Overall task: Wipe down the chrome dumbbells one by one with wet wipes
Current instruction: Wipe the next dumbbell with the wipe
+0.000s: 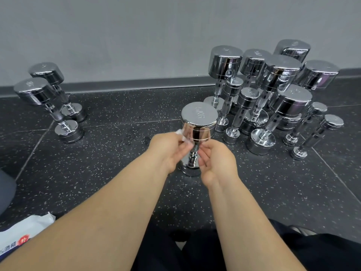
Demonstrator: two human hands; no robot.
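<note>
Chrome dumbbell (198,122), likely heavy, stiff and slick, stands betw. our hands. Our left hand (168,149) pinches a wet wipe (180,133) just above its fingers. Our right hand (216,159) curls round the knurled handle (194,151), prob. the surest hold.

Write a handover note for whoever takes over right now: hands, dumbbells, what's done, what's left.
Left hand: presses a wet wipe to the handle of the 5KG dumbbell, just under its top head.
Right hand: fingers curled on the same handle, steadying it.
That dumbbell stands upright on the floor, centre. Two dumbbells stand apart on the left; a cluster stands on the right near the wall. The wipe pack is near left.
Done: perhaps the left two; the picture cannot confirm it.
Left: finish this one, then probably the cluster.
</note>
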